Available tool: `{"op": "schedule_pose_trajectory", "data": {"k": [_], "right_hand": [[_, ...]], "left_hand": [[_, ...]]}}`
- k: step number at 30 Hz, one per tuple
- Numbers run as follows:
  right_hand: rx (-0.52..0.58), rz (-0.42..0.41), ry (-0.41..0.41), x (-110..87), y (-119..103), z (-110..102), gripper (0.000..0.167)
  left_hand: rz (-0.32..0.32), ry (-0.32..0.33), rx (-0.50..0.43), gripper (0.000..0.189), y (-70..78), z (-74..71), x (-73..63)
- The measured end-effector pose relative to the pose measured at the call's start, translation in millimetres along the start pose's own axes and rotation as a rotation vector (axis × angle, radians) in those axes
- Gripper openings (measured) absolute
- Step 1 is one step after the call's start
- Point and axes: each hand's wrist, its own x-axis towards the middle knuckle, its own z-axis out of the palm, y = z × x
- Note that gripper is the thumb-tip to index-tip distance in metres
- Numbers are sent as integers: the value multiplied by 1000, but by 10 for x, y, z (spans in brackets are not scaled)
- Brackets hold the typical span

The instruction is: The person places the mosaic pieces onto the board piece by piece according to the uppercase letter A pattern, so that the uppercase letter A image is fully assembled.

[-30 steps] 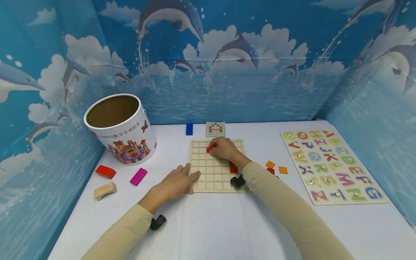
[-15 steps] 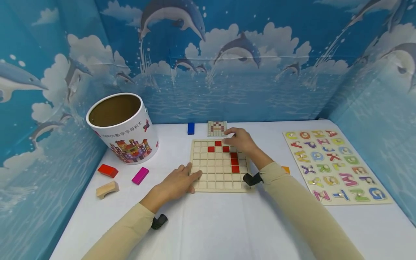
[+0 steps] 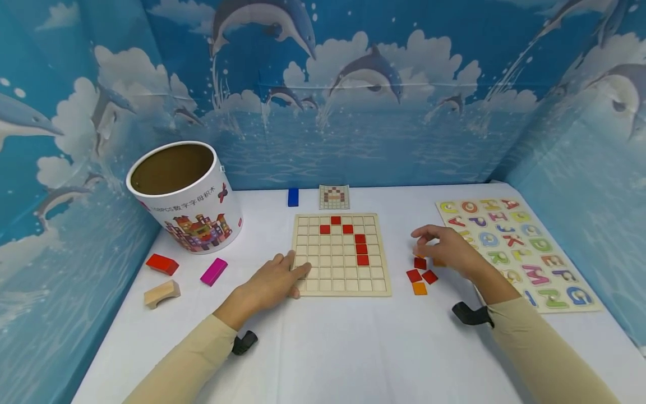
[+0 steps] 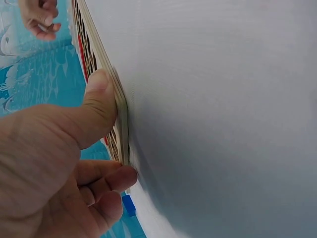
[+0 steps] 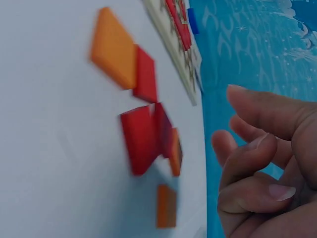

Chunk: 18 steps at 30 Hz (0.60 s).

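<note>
A wooden grid board (image 3: 323, 272) lies on the white table, with several red square tiles (image 3: 360, 248) set in its cells. My left hand (image 3: 270, 283) holds the board at its left edge near the front corner; in the left wrist view the thumb (image 4: 101, 106) lies against the board's edge and the other fingers curl beside it. Right of the board, my right hand (image 3: 449, 247) hovers over loose red tiles (image 3: 420, 263) and orange tiles (image 3: 420, 288). Its fingers (image 5: 247, 153) are loosely bent, and no tile shows between them.
A small pattern card (image 3: 334, 197) and blue block (image 3: 293, 197) lie behind the board. On the left are a white bucket (image 3: 202, 207), a red block (image 3: 162, 264), a wooden arch (image 3: 162, 294) and a magenta block (image 3: 214, 272). A letter puzzle board (image 3: 547, 269) lies right.
My right hand let go of a red tile on the grid board, then moved right, over the loose tiles. My left hand has stayed at the board's left edge.
</note>
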Motion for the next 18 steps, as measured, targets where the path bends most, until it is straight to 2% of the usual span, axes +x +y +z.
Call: {"op": "schedule_pose_trajectory", "data": {"k": [5, 10, 15, 18], "right_hand": [[-70, -25, -47, -169, 144, 48, 39], [-212, -15, -14, -341, 212, 46, 35], [-248, -2, 3, -421, 279, 103, 43], [-269, 6, 18, -448, 284, 143, 42]], "left_hand": [[5, 6, -2, 69, -4, 3, -9], [5, -3, 1, 68, 9, 5, 0], [-4, -7, 19, 68, 1, -5, -14], [7, -2, 17, 68, 1, -1, -16]]}}
